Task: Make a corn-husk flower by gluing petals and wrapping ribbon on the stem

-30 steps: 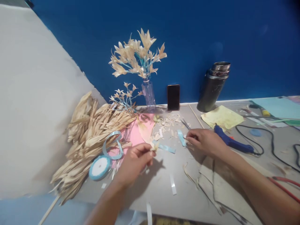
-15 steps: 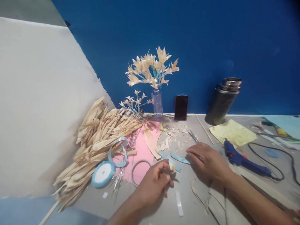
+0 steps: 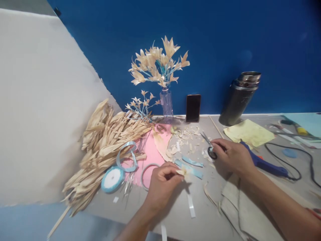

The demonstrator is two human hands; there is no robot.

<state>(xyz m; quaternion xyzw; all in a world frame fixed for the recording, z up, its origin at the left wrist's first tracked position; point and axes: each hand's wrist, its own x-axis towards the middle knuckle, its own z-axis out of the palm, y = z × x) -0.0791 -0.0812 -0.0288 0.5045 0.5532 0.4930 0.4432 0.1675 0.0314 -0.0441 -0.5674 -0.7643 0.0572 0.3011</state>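
A small cream flower [image 3: 184, 172] of husk-like petals is pinched between the thumb and fingers of my left hand [image 3: 164, 182], just above the table. My right hand [image 3: 234, 157] has its fingers closed at the handles of a small pair of scissors [image 3: 206, 139]; one black finger loop shows below the fingertips. The scissors lie with their blades pointing away to the left. Between my hands are pieces of light-blue ribbon [image 3: 193, 163]. Cream husk scraps [image 3: 187, 134] are scattered beyond them.
Dried husks [image 3: 105, 150], a ribbon spool [image 3: 112, 179] and wires lie on the left. Behind stand a bottle [image 3: 167, 105] of husk flowers, a phone [image 3: 193, 107] and a dark flask [image 3: 239, 98]. A corded blue glue gun [image 3: 271, 169] lies beside my right forearm.
My left hand has turned, and the flower in its fingers shows clearly. My right hand has moved away from the blue ribbon to the scissors' handles. The whole view has shifted slightly.
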